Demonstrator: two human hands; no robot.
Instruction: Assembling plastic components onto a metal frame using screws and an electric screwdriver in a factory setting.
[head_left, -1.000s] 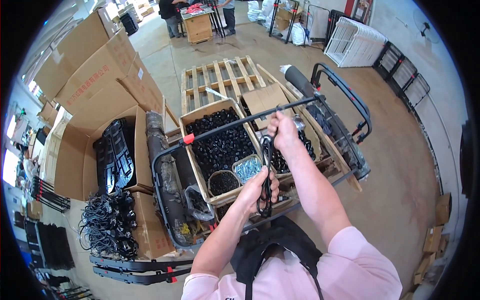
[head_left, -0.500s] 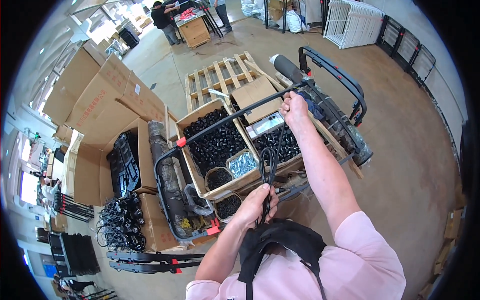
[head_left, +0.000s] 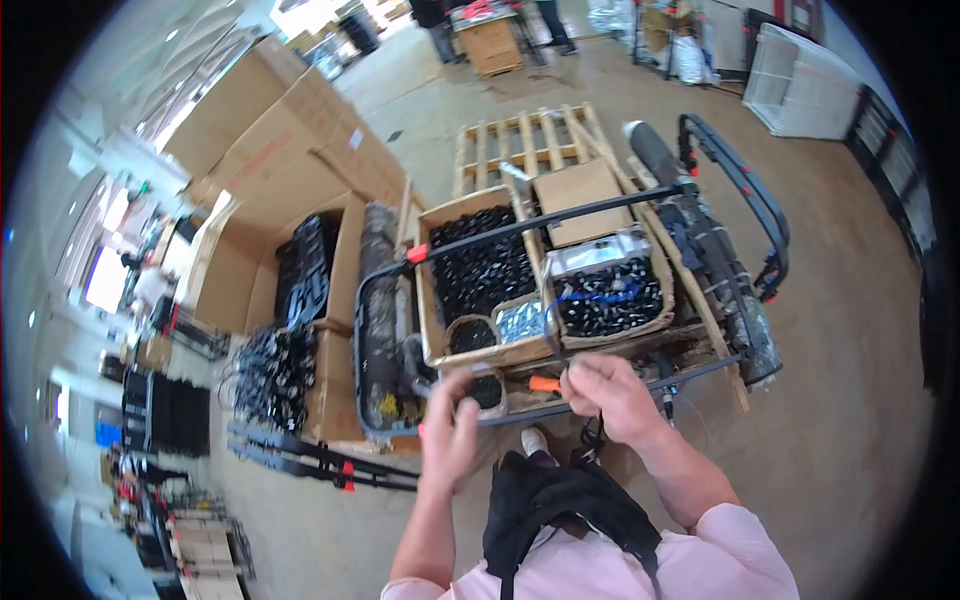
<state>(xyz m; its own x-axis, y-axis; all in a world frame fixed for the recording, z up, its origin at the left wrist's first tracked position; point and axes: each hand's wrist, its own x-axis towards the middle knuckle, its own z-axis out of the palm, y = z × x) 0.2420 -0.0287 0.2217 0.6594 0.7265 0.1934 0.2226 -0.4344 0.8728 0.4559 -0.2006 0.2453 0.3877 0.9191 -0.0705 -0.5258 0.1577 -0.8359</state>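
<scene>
My right hand [head_left: 612,395] is closed around a thin black cord [head_left: 590,437] that loops down toward the black pouch [head_left: 560,500] on my chest. My left hand [head_left: 450,428] is beside it with curled fingers, next to a small round tub of black parts [head_left: 487,390]. Whether my left hand holds anything is unclear. An orange-handled tool [head_left: 545,383] lies between my hands. Both hands hover at the near bar of a black tubular frame [head_left: 545,222], which spans open cardboard boxes of small black parts [head_left: 480,268].
A wooden pallet [head_left: 520,140] lies beyond the boxes. Large cardboard boxes [head_left: 300,150] stand at the left, one of them holding black parts [head_left: 305,270]. Bundles of black cables [head_left: 270,370] and black bars with red clips [head_left: 320,460] lie on the concrete floor. People stand at a far table.
My right hand has come down from the frame's upper bar to the near bar, close to my left hand. The black cord, earlier stretched between my hands, now hangs under my right hand.
</scene>
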